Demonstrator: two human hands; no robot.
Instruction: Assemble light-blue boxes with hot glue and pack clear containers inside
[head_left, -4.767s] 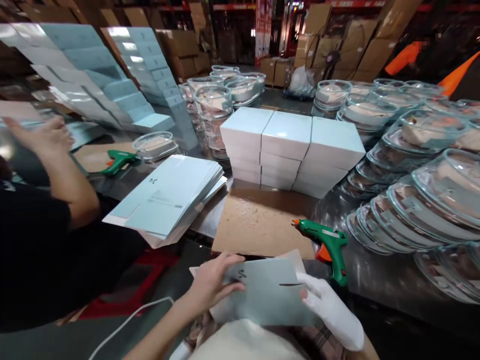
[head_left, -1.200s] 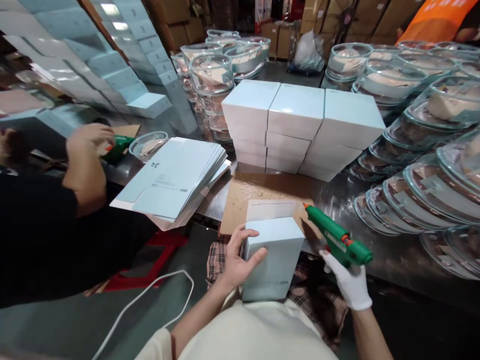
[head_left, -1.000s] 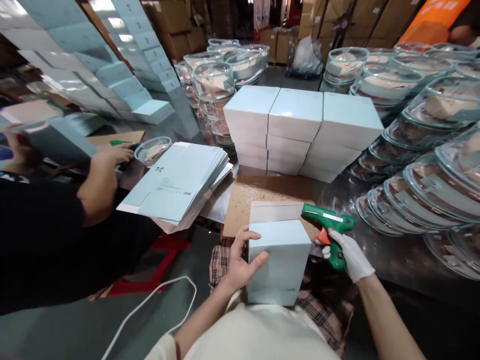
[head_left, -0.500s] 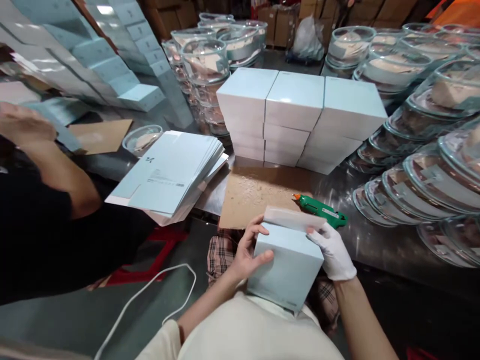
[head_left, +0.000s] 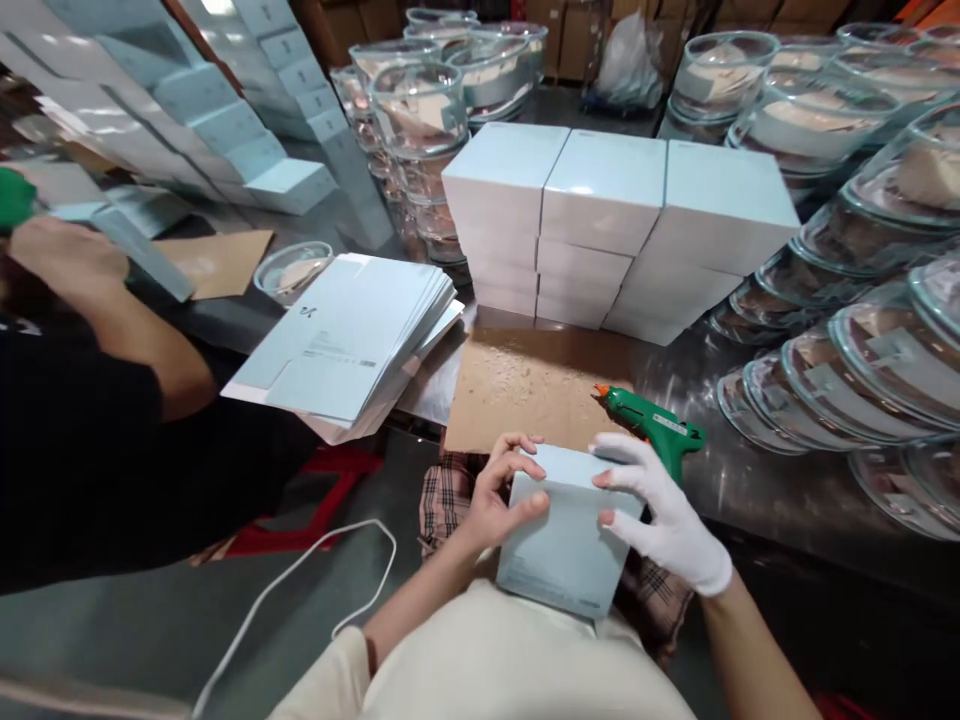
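In the head view, the person's bare left hand (head_left: 501, 505) has hold of a pale blue box (head_left: 566, 545), fingers curled over its top edge at the left corner and thumb pressed on the broad face. The right hand (head_left: 667, 520), in a white glove that leaves some fingertips uncovered, is half open with its fingers spread at the upper right corner; finger and thumb tips meet the box, though whether they grip or merely press I cannot tell. The box is tilted close against the person's cream top (head_left: 525, 665), above a plaid cloth (head_left: 442, 500). Just beyond the right hand, a green glue gun (head_left: 652, 418) lies with its orange nozzle over a cardboard sheet (head_left: 517, 390) on the metal table (head_left: 739, 490). Behind the sheet stands a block of boxes (head_left: 600, 200), three abreast, between stacks of glass containers (head_left: 420, 120) on the left and more glass stacks (head_left: 862, 370) on the right. A pile of flat cartons (head_left: 337, 335) lies left of the sheet, with an oval glass dish (head_left: 292, 270) just behind it. At far left, a co-worker's hand (head_left: 71, 255) is near a green object (head_left: 15, 200) cut off by the frame.
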